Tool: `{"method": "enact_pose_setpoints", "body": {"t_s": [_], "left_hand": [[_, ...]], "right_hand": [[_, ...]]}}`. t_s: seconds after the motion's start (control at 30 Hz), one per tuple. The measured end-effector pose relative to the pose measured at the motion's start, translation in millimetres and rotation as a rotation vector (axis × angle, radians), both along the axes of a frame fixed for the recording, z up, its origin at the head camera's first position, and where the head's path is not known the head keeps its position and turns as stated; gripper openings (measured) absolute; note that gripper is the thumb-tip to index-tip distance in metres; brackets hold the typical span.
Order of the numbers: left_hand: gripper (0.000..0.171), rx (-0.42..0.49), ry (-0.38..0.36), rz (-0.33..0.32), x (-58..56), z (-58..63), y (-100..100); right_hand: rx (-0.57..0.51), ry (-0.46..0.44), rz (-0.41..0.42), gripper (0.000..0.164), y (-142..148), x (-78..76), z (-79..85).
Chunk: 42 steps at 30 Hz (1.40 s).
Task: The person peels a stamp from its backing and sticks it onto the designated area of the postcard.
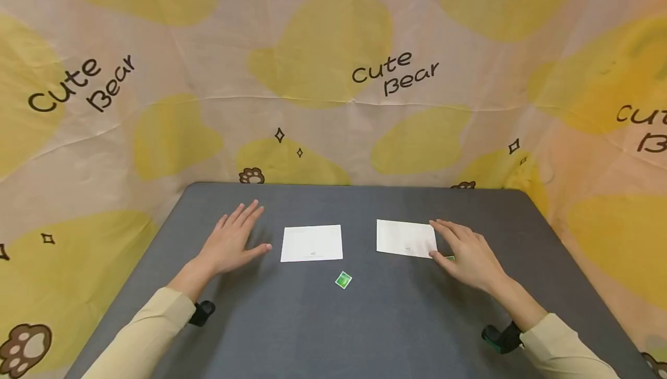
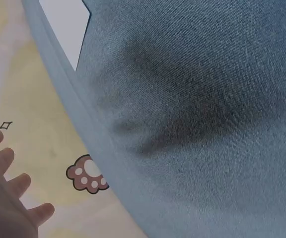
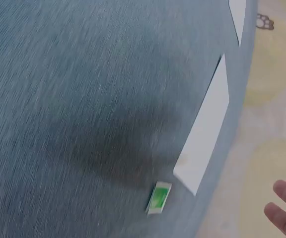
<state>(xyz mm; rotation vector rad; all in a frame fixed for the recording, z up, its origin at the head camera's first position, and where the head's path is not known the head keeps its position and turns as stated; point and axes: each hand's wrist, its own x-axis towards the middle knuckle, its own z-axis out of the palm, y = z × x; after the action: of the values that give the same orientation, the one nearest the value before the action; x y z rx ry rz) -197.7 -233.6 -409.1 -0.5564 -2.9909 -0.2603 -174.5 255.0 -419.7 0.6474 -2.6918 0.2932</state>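
Two white paper rectangles, each with a small print near its lower edge, lie flat on the grey table: a left white sheet (image 1: 311,244) and a right white sheet (image 1: 403,238). My left hand (image 1: 233,244) hovers left of the left sheet, fingers spread, holding nothing. My right hand (image 1: 467,256) overlaps the right sheet's right edge in the head view. The right wrist view shows its fingers (image 3: 285,218) apart from the paper, with nothing in them. A small green square with a white border (image 1: 343,280) lies below the left sheet. Another green piece (image 3: 159,198), mostly hidden by my right hand in the head view, lies beside the right sheet.
The grey cloth-like table top (image 1: 333,332) reaches back to a hanging curtain (image 1: 312,49) with yellow patches, bear drawings and lettering. Dark bands (image 1: 202,313) sit at both wrists, below cream sleeves (image 1: 151,332).
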Motion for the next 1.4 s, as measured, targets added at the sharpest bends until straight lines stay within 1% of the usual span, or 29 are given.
{"method": "enact_pose_setpoints", "body": {"t_s": [0.2,0.5,0.73,0.83,0.97,1.13,1.3,1.4], "left_hand": [[0.085,0.010,0.012,-0.035,-3.2,-2.4,7],[0.086,-0.005,0.013,-0.033,-5.5,-11.9,11],[0.084,-0.007,0.033,-0.057,-7.6,-20.3,20],[0.085,-0.007,0.023,-0.060,-9.3,-23.8,25],[0.087,-0.018,-0.012,-0.056,-11.7,-27.7,31],[0.087,-0.034,-0.026,-0.067,-14.1,-30.9,36],[0.086,-0.056,-0.037,-0.068,-14.7,-33.3,40],[0.086,-0.059,-0.061,-0.067,-14.2,-35.8,40]], "right_hand": [[-0.035,-0.012,0.039,0.057,-15,1.9,-6.6],[-0.069,-0.010,0.111,0.055,-41,1.3,-13.3],[-0.078,-0.021,0.167,0.055,-64,1.8,-19.1],[-0.073,-0.040,0.185,0.051,-73,2.1,-20.6],[-0.066,-0.061,0.212,0.047,-84,2.9,-22.9],[-0.068,-0.079,0.249,0.046,-97,4.2,-25.7],[-0.074,-0.094,0.296,0.042,-111,4.3,-28.9],[-0.068,-0.115,0.319,0.040,-119,5.3,-31.9]]}}
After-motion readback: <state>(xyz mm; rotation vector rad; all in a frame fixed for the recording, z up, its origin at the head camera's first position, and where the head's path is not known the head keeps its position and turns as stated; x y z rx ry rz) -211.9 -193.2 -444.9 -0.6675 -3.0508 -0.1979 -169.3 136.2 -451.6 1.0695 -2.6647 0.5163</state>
